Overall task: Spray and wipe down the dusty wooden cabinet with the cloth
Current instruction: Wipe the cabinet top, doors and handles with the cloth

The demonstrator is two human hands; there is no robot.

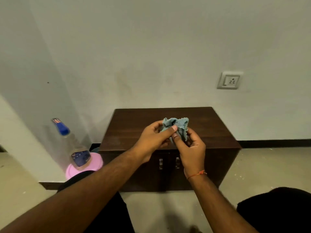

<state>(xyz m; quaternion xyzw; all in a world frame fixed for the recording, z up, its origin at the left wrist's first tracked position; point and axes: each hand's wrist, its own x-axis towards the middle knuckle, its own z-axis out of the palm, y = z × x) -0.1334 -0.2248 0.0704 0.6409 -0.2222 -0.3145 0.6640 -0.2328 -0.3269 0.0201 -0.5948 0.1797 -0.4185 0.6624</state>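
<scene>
Teal cloth (176, 127), bunched, pinched between thumb and curled fingers of left hand (154, 140) and right hand (191, 148), held above cabinet (134, 128) top, seemingly to gather a wiping pad; bottle (70, 143) stands well left of fingers.

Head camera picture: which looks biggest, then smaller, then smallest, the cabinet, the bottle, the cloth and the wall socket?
1. Cabinet
2. Bottle
3 and 4. Cloth and wall socket look about alike; the cloth is bunched up in both hands, so I won't rank them.
</scene>
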